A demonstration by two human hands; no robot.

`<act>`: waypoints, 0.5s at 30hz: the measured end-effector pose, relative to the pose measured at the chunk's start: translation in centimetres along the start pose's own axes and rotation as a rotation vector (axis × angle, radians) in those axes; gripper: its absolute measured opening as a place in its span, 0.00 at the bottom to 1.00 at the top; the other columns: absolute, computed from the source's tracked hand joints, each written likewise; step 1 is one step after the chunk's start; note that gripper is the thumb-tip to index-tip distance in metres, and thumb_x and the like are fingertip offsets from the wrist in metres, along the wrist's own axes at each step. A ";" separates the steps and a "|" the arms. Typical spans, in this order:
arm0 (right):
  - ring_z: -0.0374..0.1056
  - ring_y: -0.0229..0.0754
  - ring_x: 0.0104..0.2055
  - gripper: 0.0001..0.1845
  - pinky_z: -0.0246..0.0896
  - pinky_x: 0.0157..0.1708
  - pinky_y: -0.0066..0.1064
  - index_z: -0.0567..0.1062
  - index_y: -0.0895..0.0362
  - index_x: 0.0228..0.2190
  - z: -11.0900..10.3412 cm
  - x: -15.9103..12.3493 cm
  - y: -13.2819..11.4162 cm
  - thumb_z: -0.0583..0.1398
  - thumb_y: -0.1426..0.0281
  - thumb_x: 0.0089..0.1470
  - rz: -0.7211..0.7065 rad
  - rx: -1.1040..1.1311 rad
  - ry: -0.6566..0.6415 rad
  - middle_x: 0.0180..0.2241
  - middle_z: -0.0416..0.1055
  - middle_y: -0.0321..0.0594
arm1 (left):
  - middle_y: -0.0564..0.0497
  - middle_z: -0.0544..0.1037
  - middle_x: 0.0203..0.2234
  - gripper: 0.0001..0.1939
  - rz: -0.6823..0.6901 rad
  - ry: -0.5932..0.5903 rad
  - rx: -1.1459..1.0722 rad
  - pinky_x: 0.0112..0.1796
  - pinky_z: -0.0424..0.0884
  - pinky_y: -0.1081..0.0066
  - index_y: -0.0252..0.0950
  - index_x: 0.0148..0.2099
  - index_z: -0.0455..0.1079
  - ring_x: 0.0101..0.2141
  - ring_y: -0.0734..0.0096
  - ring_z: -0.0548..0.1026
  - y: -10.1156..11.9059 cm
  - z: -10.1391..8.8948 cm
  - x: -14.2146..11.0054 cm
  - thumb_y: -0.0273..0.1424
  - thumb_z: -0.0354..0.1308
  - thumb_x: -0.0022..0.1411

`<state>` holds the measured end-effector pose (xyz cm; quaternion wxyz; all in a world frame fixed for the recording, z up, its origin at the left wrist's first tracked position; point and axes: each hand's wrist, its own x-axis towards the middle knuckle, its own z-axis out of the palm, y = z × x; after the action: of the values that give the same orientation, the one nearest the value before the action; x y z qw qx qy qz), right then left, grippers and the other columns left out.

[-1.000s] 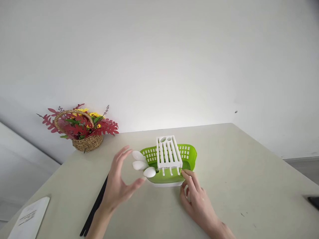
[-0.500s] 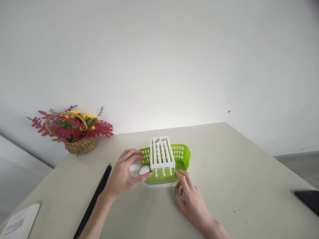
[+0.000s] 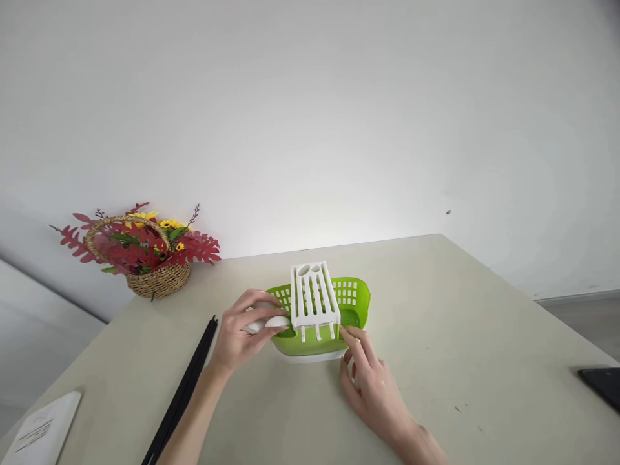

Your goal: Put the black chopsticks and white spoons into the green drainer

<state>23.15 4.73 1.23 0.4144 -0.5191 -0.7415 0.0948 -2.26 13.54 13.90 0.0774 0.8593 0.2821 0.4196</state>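
Note:
My left hand (image 3: 245, 329) is closed around two white oval pieces (image 3: 278, 321), smooth and rounded; the fingers partly cover them, so their full shape is hidden. It is at the left end of a green plastic basket (image 3: 356, 297) with square holes, which sits on a white base (image 3: 310, 358). Across the basket's middle lies a white slotted rack (image 3: 314, 294) with two round openings at its far end and three hooks in front. My right hand (image 3: 365, 371) has its fingers bent, with fingertips against the rack's front right corner.
A wicker basket of artificial flowers (image 3: 157, 281) stands at the back left by the wall. Long thin black sticks (image 3: 186, 381) lie left of my left arm. A white board with dark lines (image 3: 41, 429) is at the left edge, a black phone-like object (image 3: 603, 386) at the right.
My left hand has shifted slightly right and tilted the white oval pieces closer to the basket's left end. My right hand stays at the rack's corner. The view has moved a little.

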 end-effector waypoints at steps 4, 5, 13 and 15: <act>0.76 0.41 0.35 0.29 0.74 0.25 0.32 0.57 0.55 0.66 -0.2 0.1 0.0 0.49 0.77 0.65 -0.018 -0.017 -0.004 0.57 0.68 0.53 | 0.48 0.82 0.37 0.04 -0.076 0.105 0.012 0.39 0.76 0.70 0.41 0.40 0.82 0.38 0.67 0.80 0.0 0.4 0.2 0.30 0.65 0.68; 0.76 0.41 0.35 0.30 0.74 0.25 0.32 0.57 0.55 0.66 -0.3 0.2 -0.1 0.49 0.77 0.65 -0.021 -0.020 -0.006 0.57 0.68 0.53 | 0.49 0.82 0.36 0.04 -0.097 0.139 0.040 0.37 0.76 0.72 0.40 0.39 0.81 0.37 0.68 0.80 0.0 0.7 0.3 0.30 0.65 0.68; 0.76 0.39 0.34 0.30 0.73 0.24 0.31 0.58 0.56 0.66 -0.5 0.3 -0.2 0.50 0.77 0.64 -0.033 -0.040 0.010 0.57 0.68 0.52 | 0.51 0.81 0.30 0.10 -0.143 0.238 0.192 0.31 0.72 0.75 0.38 0.35 0.78 0.30 0.73 0.77 -0.8 1.8 3.0 0.35 0.64 0.69; 0.76 0.39 0.34 0.30 0.74 0.24 0.31 0.57 0.56 0.66 -0.5 0.3 -0.3 0.50 0.77 0.64 -0.032 -0.043 0.008 0.56 0.68 0.52 | 0.52 0.81 0.28 0.11 -0.151 0.251 0.224 0.31 0.70 0.75 0.38 0.34 0.77 0.29 0.73 0.76 -1.1 1.6 3.8 0.36 0.63 0.69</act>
<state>23.29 4.74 1.85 0.4076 -0.5162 -0.7500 0.0702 0.35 16.67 15.06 -0.0235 0.7798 0.3982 0.4825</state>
